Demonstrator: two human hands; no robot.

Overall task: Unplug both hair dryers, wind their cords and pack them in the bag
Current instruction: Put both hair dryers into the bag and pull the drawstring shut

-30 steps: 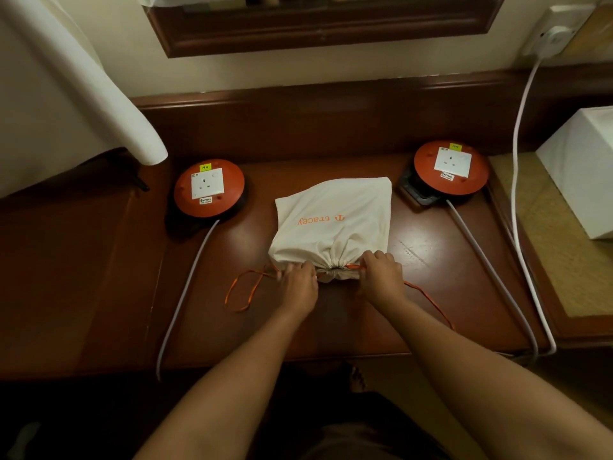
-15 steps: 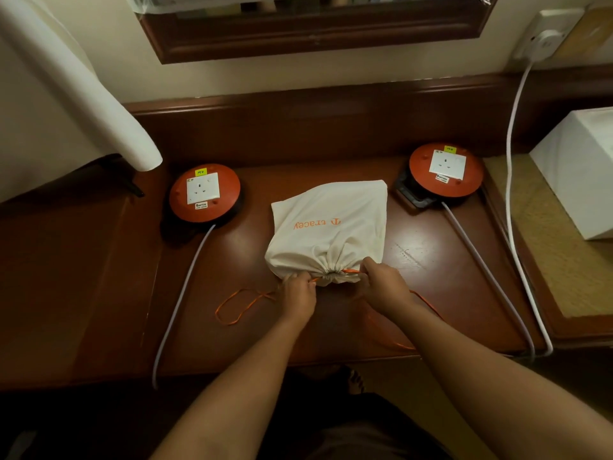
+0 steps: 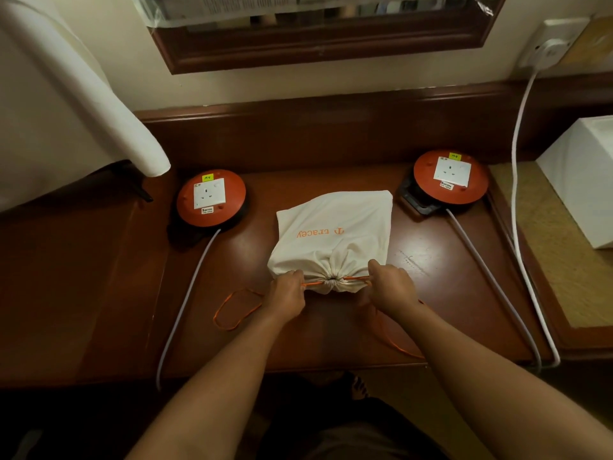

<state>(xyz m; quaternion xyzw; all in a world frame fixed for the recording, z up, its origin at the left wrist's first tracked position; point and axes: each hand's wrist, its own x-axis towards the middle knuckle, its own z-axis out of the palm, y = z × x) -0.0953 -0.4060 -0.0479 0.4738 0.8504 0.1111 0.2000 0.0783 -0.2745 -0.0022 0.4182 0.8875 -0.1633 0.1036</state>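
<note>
Now, cream bag (image 3: 335, 234) cinched shut at my centre, left hand (image 3: 287, 295) at 9 o'clock and right hand (image 3: 389, 287) at 3 o'clock each gripping orange drawstring (image 3: 237, 308), fingers curled tight.

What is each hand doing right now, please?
Left hand: closed, pinching the orange drawstring at the mouth of the cream drawstring bag.
Right hand: closed, pinching the same drawstring on the other side.

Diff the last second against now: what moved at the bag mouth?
Little. Left hand and right hand, each gripping the orange drawstring, have moved slightly apart, so a short taut run of cord now shows on both sides of the bag mouth, which stays cinched. Nothing was taken or released. Bag and both orange reels have not moved.
</note>
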